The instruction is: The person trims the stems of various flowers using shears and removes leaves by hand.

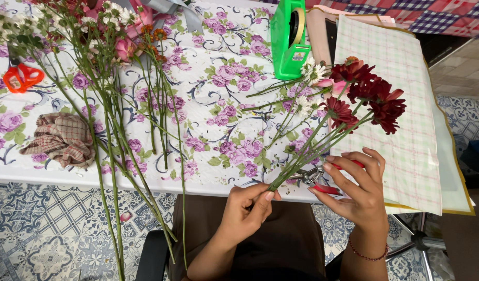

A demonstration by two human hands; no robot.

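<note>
A table [208,177] covered by a white cloth printed with purple flowers and green leaves carries everything. On its left part lie a bunch of long-stemmed cut flowers [109,99] whose stems hang over the near edge, a crumpled brown checked rag [60,139] and orange-handled scissors [22,77]. A bright green plastic tape dispenser [290,39] stands at the far middle. On the right lie overlapping sheets of pale checked wrapping paper [406,104], reaching past the near edge
</note>
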